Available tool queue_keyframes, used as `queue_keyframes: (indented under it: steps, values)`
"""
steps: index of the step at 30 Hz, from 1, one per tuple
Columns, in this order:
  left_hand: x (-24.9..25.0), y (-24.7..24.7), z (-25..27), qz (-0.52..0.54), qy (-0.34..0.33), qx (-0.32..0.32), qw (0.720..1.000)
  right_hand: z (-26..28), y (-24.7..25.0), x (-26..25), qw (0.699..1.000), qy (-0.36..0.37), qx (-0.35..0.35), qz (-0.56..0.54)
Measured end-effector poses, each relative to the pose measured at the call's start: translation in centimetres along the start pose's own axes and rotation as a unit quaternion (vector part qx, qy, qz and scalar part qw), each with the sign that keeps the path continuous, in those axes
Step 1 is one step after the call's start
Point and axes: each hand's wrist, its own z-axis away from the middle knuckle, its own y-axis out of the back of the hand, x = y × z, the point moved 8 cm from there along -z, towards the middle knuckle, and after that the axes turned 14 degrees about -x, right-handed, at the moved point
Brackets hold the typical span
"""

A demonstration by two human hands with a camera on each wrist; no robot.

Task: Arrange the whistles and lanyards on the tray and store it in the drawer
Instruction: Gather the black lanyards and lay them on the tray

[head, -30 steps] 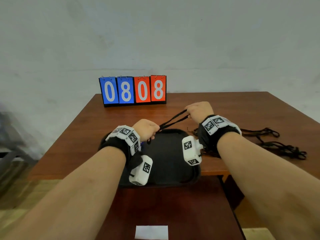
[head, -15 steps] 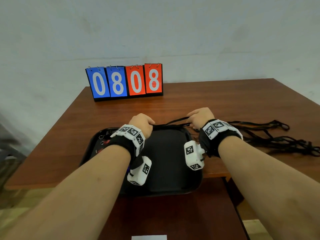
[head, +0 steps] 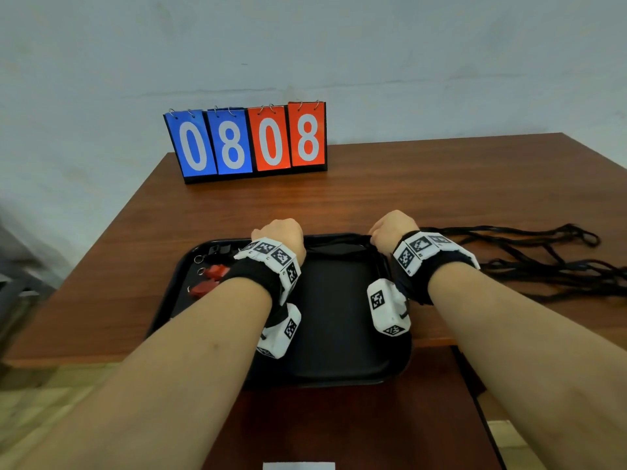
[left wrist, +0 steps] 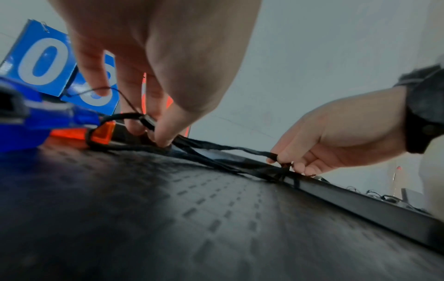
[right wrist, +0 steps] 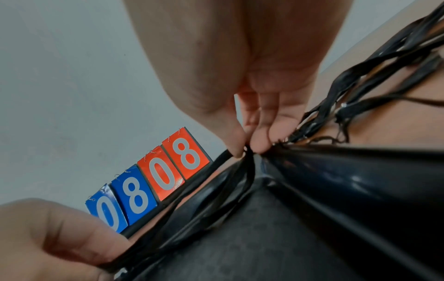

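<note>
While both hands pinch it, left hand (head: pixel 283 232) and right hand (head: pixel 390 228) lay the limp, light black lanyard (head: pixel 339 247) along the tray (head: pixel 339 368) back edge; ends grip best.

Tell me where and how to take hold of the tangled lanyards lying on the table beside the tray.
Probably pinch the lanyard pile at its bunched end nearest the tray, coming from above with the right hand. The straps gather there and fan into loose loops farther right.
</note>
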Motion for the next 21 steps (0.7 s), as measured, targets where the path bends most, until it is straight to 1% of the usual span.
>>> queue_keyframes:
  steps: [2, 4, 7, 10, 13, 17, 19, 21]
  values:
    - [-0.2, -0.2, -0.3, -0.007, 0.007, -0.003, 1.000, -0.1, -0.1, -0.1, 1.000, -0.005, 0.004, 0.019]
    - [-0.3, -0.3, -0.3, -0.009, 0.008, -0.009, 1.000, 0.0, 0.0, -0.2, 1.000, -0.001, 0.006, 0.015]
    - [-0.4, 0.0, 0.2, -0.015, 0.009, 0.001, 1.000, 0.5, 0.6, 0.1, 1.000, 0.006, 0.020, 0.000]
    - [-0.5, 0.7, 1.1, -0.004, 0.008, 0.016, 1.000, 1.9, 1.7, 0.3, 0.998, 0.026, 0.056, -0.023]
    - [0.2, 1.4, 2.6, 0.023, -0.012, 0.031, 0.999, 3.9, 2.7, 1.0, 0.997, 0.026, 0.066, -0.023]
    - [3.8, 1.9, 4.6, 0.071, -0.067, 0.048, 0.994, 7.0, 4.6, 3.2, 0.997, 0.022, 0.071, -0.015]
    - [6.6, 1.2, 5.4, 0.087, -0.101, 0.041, 0.990, 8.4, 5.8, 5.1, 0.997, 0.016, 0.071, -0.022]
    - [9.6, 0.1, 6.0, 0.097, -0.133, 0.029, 0.986, 9.3, 6.5, 7.2, 0.998, 0.008, 0.052, -0.029]
